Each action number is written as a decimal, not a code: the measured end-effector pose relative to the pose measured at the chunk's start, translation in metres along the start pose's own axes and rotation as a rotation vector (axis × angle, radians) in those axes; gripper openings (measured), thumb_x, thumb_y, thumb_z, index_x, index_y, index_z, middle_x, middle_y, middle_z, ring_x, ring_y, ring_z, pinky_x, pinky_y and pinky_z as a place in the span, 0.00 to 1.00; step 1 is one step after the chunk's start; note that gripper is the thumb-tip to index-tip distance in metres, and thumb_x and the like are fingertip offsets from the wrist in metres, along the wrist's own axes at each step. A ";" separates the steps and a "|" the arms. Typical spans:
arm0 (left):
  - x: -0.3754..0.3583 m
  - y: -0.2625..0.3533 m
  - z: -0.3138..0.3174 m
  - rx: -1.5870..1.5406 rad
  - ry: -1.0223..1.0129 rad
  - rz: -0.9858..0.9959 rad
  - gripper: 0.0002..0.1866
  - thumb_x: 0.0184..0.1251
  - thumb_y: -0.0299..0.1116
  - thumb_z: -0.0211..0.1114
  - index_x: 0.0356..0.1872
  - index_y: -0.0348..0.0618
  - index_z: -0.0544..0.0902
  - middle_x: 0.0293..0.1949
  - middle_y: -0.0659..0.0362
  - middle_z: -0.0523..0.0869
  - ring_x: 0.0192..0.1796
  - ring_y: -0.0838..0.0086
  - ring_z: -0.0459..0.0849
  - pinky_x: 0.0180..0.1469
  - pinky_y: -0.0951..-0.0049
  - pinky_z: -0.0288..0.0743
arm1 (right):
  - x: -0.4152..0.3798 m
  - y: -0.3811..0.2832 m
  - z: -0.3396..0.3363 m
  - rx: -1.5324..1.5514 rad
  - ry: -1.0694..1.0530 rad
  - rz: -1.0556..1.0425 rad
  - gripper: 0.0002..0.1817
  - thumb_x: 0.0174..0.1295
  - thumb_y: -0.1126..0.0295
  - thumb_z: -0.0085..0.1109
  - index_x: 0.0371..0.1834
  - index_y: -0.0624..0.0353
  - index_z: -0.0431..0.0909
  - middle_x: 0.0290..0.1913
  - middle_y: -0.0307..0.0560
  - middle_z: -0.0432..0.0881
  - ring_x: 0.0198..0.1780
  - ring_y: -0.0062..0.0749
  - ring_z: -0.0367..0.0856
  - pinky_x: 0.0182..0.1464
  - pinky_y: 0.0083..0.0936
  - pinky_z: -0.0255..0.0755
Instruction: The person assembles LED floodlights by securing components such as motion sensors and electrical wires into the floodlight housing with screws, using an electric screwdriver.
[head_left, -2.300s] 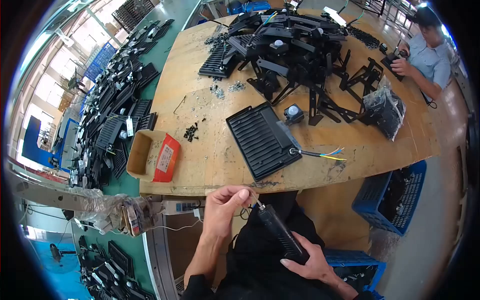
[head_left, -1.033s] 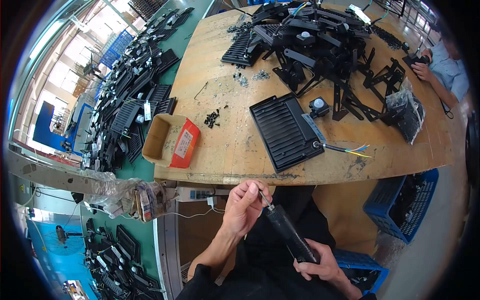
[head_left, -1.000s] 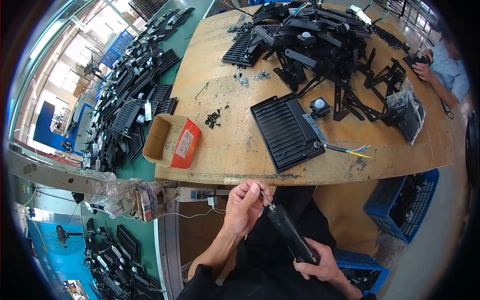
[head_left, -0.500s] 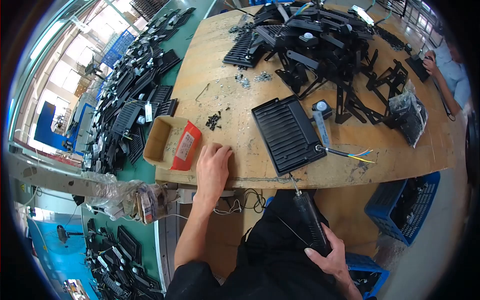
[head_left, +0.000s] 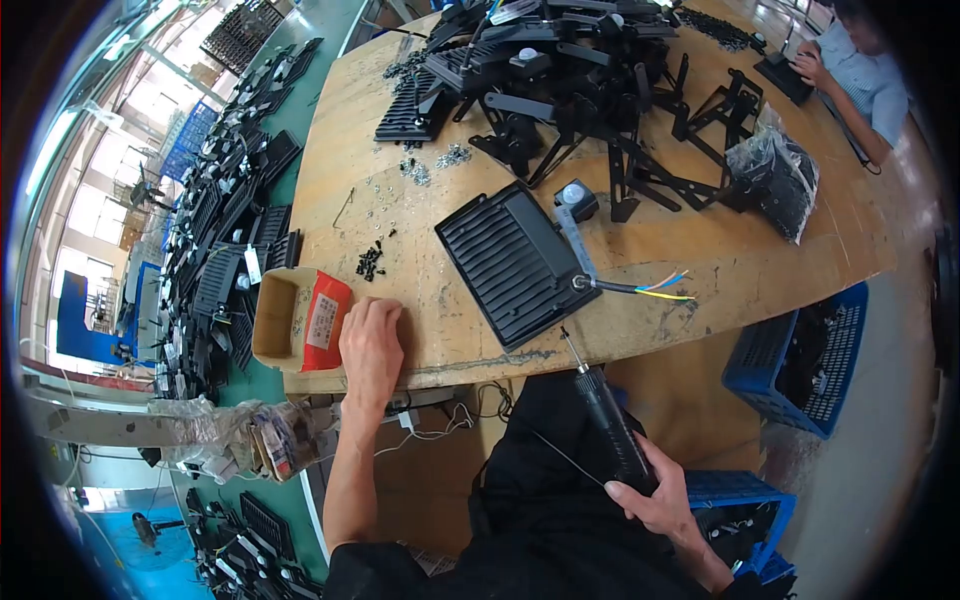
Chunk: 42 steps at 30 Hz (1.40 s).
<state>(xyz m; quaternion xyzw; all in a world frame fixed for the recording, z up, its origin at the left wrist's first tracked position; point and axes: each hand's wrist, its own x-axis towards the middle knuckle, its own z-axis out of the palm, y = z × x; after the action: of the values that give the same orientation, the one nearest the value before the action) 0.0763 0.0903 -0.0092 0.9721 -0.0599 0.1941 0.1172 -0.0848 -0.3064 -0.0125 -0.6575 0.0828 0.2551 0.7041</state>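
My right hand (head_left: 655,492) is wrapped around the black body of an electric screwdriver (head_left: 612,425). Its thin bit points up and away, overlapping the table's front edge in view. Just left of the bit lies a black ribbed floodlight housing (head_left: 515,265), with a cable (head_left: 640,290) ending in bare coloured wires. Beside the housing sits a small black sensor (head_left: 575,198) with a white dome. My left hand (head_left: 372,340) rests on the table with curled fingers, against a red-fronted cardboard box (head_left: 325,325); whatever the fingers hold is hidden. Several black screws (head_left: 370,262) lie above that hand.
Black brackets and lamp parts (head_left: 560,90) are heaped at the back of the wooden table (head_left: 420,320). A plastic bag (head_left: 775,175) lies at right. A green conveyor (head_left: 310,110) with lamps runs along the left. Blue crates (head_left: 800,355) stand below right; another person (head_left: 860,85) works far right.
The view has turned, shifting the table things left. The screwdriver's bit has moved right relative to the housing and reaches further over the table. My left hand stays beside the box.
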 end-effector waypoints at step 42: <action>0.025 0.121 0.005 -0.879 -0.164 -0.077 0.06 0.73 0.23 0.66 0.43 0.37 0.91 0.43 0.55 0.92 0.47 0.71 0.86 0.54 0.70 0.76 | 0.018 -0.018 0.010 -0.168 -0.089 -0.171 0.44 0.66 0.59 0.77 0.79 0.70 0.66 0.63 0.53 0.84 0.67 0.31 0.80 0.71 0.29 0.70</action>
<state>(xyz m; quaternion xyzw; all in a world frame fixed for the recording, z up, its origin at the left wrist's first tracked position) 0.0812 -0.0292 0.0210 0.8438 -0.1096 0.0682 0.5210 -0.0633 -0.2927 -0.0040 -0.7070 -0.0265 0.2290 0.6686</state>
